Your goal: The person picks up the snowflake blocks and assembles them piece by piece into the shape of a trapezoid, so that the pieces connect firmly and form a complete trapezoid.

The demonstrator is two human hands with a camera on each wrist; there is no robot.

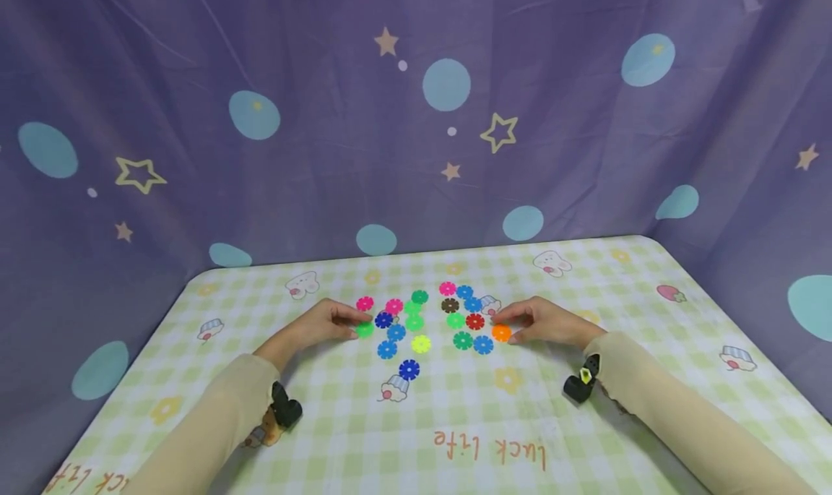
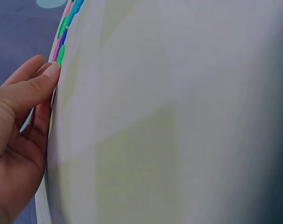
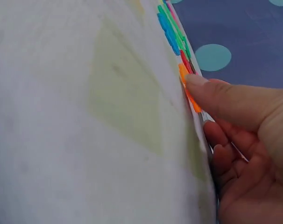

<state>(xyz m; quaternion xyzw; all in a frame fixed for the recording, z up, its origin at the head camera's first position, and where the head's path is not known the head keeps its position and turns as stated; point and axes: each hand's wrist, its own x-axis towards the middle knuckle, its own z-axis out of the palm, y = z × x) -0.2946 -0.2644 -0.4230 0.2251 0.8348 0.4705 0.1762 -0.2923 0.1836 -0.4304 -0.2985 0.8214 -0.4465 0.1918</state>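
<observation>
Flat, notched plastic discs in several colours lie spread on the table. My left hand (image 1: 328,320) is at the left end of the group, with thumb and forefinger at the edges of a light green disc (image 1: 365,330). In the left wrist view, the tips meet right at this green disc (image 2: 61,56). At the right end, my right hand (image 1: 536,320) has thumb and forefinger around an orange disc (image 1: 501,333). The thumb overlaps the orange disc (image 3: 195,103) in the right wrist view. Beside it lies a red disc (image 1: 475,321); a dark blue disc (image 1: 384,320) is near the left fingers.
A checked tablecloth (image 1: 455,401) covers the table. Nearest the front lies another dark blue disc (image 1: 409,370), and a yellow disc (image 1: 421,344) sits mid-group. Pink disc (image 1: 447,288) and brown disc (image 1: 450,306) are farther back. A purple patterned curtain (image 1: 416,155) hangs behind the table.
</observation>
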